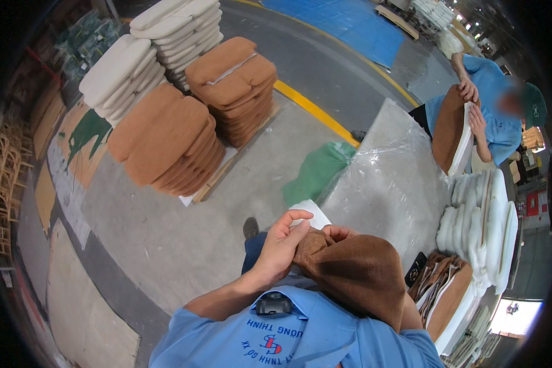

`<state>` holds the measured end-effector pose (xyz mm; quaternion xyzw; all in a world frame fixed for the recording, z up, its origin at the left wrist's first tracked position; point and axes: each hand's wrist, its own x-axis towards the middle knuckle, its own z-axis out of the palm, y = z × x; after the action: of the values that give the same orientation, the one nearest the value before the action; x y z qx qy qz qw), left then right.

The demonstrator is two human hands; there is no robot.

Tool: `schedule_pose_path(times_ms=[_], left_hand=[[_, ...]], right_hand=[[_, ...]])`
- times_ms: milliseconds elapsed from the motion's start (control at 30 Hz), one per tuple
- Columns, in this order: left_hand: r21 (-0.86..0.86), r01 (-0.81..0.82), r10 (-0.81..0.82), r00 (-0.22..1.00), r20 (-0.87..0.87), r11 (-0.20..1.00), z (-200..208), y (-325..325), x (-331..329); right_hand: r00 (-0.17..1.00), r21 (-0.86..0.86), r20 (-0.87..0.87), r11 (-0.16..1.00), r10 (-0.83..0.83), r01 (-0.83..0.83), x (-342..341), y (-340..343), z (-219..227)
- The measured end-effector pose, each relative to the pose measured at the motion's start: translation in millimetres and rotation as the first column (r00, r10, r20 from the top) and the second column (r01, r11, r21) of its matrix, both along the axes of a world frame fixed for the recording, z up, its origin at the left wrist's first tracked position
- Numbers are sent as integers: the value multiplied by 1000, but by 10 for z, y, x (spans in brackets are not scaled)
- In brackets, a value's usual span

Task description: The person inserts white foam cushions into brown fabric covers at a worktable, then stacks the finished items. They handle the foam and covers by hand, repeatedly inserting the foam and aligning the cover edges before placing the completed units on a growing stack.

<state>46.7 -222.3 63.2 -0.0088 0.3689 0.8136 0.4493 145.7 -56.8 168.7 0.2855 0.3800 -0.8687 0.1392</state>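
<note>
A brown fabric cushion cover point(359, 276) is being held up close to the chest, just above the blue shirt point(300, 340), at the near edge of a long table wrapped in clear plastic film point(386, 178). The left hand point(282, 245) is being pressed against the left end of the cover, with the thumb raised and curved over the top and the other fingers curled together around the bunched fabric. The right hand point(337, 233) is mostly being hidden under the cover; only some fingertips are being seen at its upper edge, pinching the fabric, and how the rest of the fingers are placed cannot be told. A white foam piece point(313, 214) is being seen just behind the two hands, but it cannot be told whether it is being touched. On the right side of the table, a row of white foam pads point(481, 227) is being kept standing on edge, and a stack of brown covers point(448, 294) is lying below them. On the floor to the left, stacks of brown cushions point(172, 138) and of white cushions point(119, 73) are being stored on a pallet. At the far end of the table, a brown and white cushion point(454, 132) is being handled by another person in a blue shirt point(494, 104).
</note>
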Motion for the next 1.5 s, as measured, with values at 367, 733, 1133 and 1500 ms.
schedule_pose_path(times_ms=[367, 733, 1133, 1500], left_hand=[[7, 157, -157, 985, 74, 988, -98, -224, 126], [-444, -218, 154, 972, -176, 869, -781, 15, -10], [-298, -310, 341, 938, 57, 903, -1847, 633, -83], [-216, -230, 143, 923, -357, 949, -1942, 752, -52]], right_hand=[[961, 56, -33, 960, 275, -273, -229, 240, -871], [851, 926, 30, 306, 525, -221, -820, 217, -1399], [927, 806, -10, 552, 376, -215, -1023, 601, -2181], [990, 737, 25, 666, 137, -110, -870, 963, -2865]])
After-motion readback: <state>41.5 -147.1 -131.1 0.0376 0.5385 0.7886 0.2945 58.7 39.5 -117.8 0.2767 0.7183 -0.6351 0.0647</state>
